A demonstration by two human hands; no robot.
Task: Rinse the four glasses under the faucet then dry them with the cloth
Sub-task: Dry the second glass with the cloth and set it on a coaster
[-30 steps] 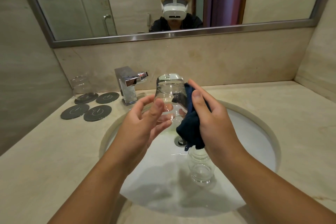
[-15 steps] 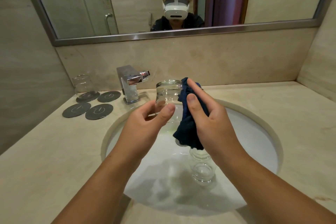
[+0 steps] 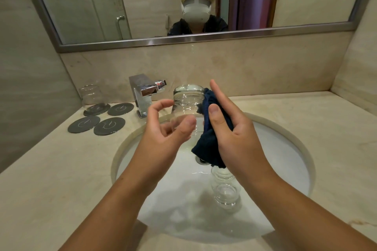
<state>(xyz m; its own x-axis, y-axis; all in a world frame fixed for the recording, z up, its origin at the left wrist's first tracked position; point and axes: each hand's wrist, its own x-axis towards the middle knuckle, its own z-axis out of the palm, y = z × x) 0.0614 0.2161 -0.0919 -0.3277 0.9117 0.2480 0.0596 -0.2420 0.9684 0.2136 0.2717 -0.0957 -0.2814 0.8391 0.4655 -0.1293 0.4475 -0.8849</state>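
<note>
Over the sink, the left hand holds a glass upside down, thumb and curled fingers grasping its lower part. The right hand grips a dark blue cloth under the thumb and presses it to the glass's right side. A second glass lies in the basin. A third stands upside down on a coaster on the table, left of the faucet.

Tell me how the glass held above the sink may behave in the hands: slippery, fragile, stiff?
Probably slippery: the glass is smooth and may be wet. Likely fragile: it is clear glassware above a hard sink. It seems rigid, keeping its shape where the left hand grips it and the right hand presses the cloth.
</note>
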